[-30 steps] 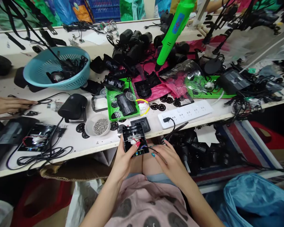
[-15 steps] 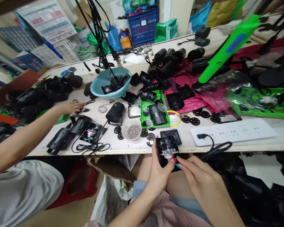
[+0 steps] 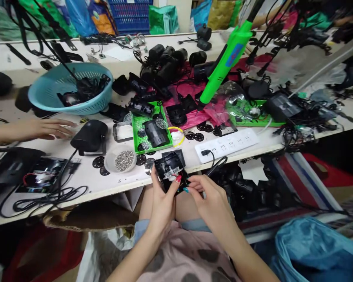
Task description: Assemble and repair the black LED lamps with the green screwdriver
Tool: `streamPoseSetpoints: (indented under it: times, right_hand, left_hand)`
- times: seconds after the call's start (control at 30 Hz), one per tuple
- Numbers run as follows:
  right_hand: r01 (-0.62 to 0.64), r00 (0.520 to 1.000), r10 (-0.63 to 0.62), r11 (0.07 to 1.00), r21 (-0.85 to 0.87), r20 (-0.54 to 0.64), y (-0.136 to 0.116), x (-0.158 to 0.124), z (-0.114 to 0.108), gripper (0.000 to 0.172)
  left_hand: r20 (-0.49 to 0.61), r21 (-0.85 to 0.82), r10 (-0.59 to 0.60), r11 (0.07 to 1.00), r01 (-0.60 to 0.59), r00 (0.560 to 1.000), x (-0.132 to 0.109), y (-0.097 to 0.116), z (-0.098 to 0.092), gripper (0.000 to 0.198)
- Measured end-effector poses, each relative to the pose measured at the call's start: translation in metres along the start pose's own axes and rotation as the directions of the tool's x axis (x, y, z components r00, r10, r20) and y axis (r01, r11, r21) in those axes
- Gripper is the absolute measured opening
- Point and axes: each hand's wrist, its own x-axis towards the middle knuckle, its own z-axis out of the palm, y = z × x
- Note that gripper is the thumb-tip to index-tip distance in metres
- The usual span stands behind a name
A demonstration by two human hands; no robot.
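My left hand [image 3: 162, 201] is closed round an open black plastic housing [image 3: 167, 161], held just over the table's front edge. Inside the housing are a clear plastic part, a white piece and a red wire. The thumb presses near the white piece. At the housing's right side, my right hand [image 3: 210, 194] has thumb and forefinger pinched together; what lies between the tips is too small to make out. Behind the housing lies a flat black part [image 3: 179, 153]. To the left stands a clear bowl of small screws [image 3: 124, 161].
A green tray [image 3: 136, 135] of black parts sits behind the bowl. The white power strip [image 3: 228, 145] lies to the right. A green electric screwdriver [image 3: 223, 62] hangs above the table. At left are a blue basket [image 3: 70, 74] and a co-worker's hand [image 3: 44, 129].
The camera view has swung right and closer, so the table things appear further left. My hands still hold the housing in nearly the same pose. The co-worker's hand has opened out flatter.
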Motion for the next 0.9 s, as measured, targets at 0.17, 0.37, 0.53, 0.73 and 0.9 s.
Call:
streamPoseSetpoints:
  times: [0.17,0.37,0.53,0.73,0.9]
  right_hand:
    - [-0.025,1.0,0.026,0.998,0.055,-0.016,0.001,0.004,-0.006,0.012]
    - [0.063,0.997,-0.065,0.996,0.06,0.034,0.008,0.005,-0.012,0.02]
    - [0.118,0.992,-0.116,0.992,-0.05,0.047,0.008,0.012,-0.016,0.021]
    - [0.222,0.975,-0.222,0.96,-0.168,0.023,-0.001,0.02,-0.023,0.03]
    - [0.396,0.912,-0.41,0.886,-0.243,-0.01,-0.002,0.037,-0.027,0.044]
  left_hand:
    - [0.01,-0.049,-0.049,0.998,0.049,0.999,-0.003,0.009,0.009,0.088]
    - [0.057,-0.064,-0.045,0.997,0.049,0.997,0.0,0.012,0.015,0.074]
    - [0.046,-0.041,0.011,0.999,-0.009,0.999,0.006,0.012,0.024,0.072]
    - [0.031,-0.167,-0.08,0.982,0.084,0.996,0.004,0.016,0.033,0.068]
    - [0.047,-0.246,-0.056,0.967,0.066,0.997,0.019,0.027,0.046,0.061]
